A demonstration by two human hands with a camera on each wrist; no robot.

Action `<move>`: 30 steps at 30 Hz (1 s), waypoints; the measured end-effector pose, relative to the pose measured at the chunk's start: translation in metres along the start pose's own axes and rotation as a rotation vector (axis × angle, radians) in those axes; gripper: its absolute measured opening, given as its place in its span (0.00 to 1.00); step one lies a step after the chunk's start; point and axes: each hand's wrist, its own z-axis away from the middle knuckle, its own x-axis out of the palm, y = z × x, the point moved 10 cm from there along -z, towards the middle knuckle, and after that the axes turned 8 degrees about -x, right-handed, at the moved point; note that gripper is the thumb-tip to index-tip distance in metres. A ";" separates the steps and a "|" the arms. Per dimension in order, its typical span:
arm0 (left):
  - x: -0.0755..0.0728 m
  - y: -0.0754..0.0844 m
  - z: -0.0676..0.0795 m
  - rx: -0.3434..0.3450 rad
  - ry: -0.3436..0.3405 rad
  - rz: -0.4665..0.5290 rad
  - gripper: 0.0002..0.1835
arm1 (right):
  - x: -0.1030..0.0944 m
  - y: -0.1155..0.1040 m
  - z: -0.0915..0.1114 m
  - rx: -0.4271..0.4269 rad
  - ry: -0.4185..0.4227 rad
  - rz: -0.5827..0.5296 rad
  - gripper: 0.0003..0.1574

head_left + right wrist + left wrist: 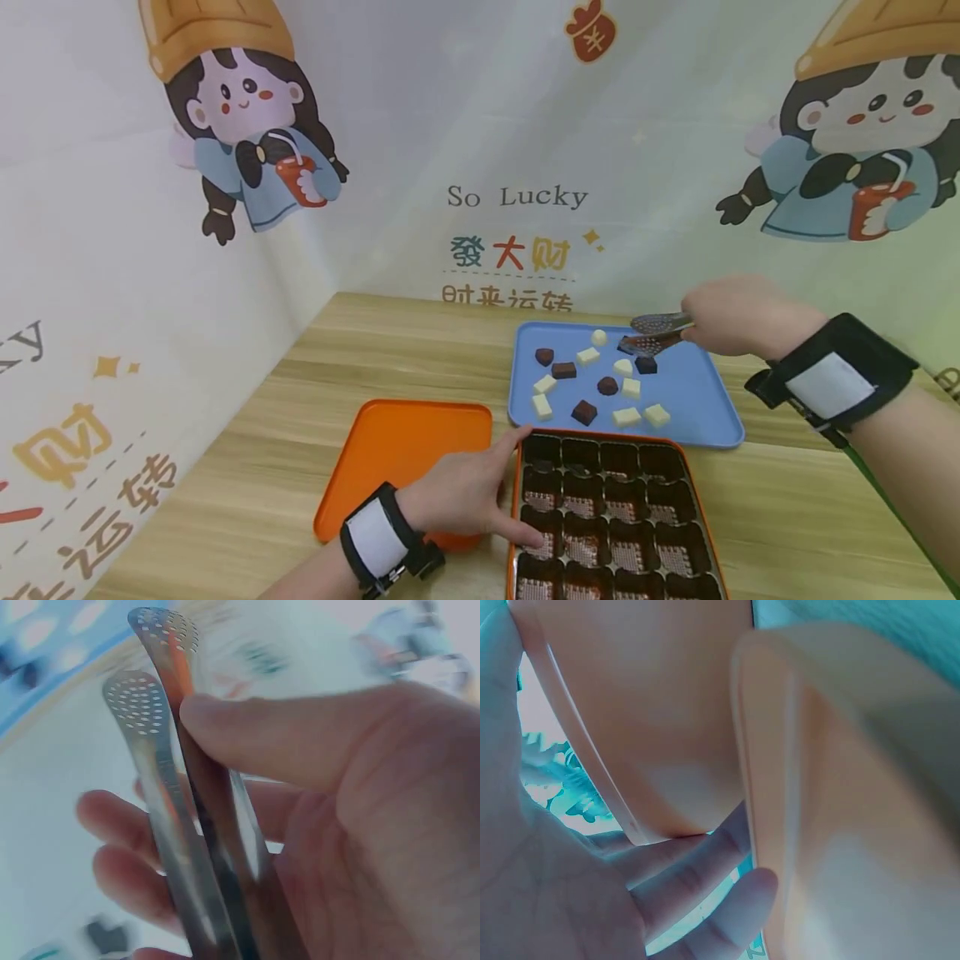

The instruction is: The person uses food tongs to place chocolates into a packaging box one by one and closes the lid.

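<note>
My right hand (738, 317) grips metal tongs (651, 335) with perforated ends, its thumb pressing along one arm in the right wrist view. Slightly apart, the tong ends hang over the far right of a blue tray (701, 408), overlapping a dark chocolate (624, 344) there. White chocolates (626, 417) and dark ones (584, 412) lie scattered on that tray. My left hand (461, 492) rests at the left edge of an orange box with a brown compartment insert (626, 492). Its thumb reaches over the rim and its extended index finger touches near the far left corner.
An orange lid (420, 429) lies left of the box, partly under my left forearm and hand. Behind the wooden table (270, 467) hangs a printed cloth (420, 108). The box stands directly in front of the blue tray.
</note>
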 end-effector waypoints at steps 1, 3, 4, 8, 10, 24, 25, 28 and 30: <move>0.000 0.000 0.000 -0.001 -0.002 0.003 0.60 | 0.006 0.009 -0.002 0.009 0.005 0.026 0.09; 0.000 -0.001 0.000 -0.004 -0.005 0.010 0.60 | 0.017 0.021 -0.005 0.013 0.031 0.081 0.07; 0.000 -0.001 0.000 -0.005 -0.007 0.011 0.60 | 0.023 0.025 -0.008 0.004 0.046 0.115 0.07; 0.001 -0.001 0.000 -0.002 -0.006 0.015 0.60 | 0.042 0.035 -0.017 -0.032 0.086 0.221 0.10; 0.001 -0.001 0.000 0.000 -0.004 0.013 0.61 | 0.050 0.036 -0.023 -0.044 0.083 0.243 0.13; 0.000 0.000 0.001 0.014 -0.003 0.012 0.60 | 0.081 0.043 -0.037 -0.008 -0.024 0.170 0.10; 0.000 0.000 0.001 0.010 -0.004 0.011 0.61 | 0.081 0.043 -0.036 -0.009 -0.030 0.167 0.09; -0.001 -0.001 0.000 -0.005 -0.007 0.016 0.61 | 0.081 0.043 -0.035 -0.015 -0.034 0.160 0.06; -0.002 -0.002 0.000 -0.012 -0.006 0.016 0.61 | 0.079 0.042 -0.034 -0.021 -0.030 0.156 0.05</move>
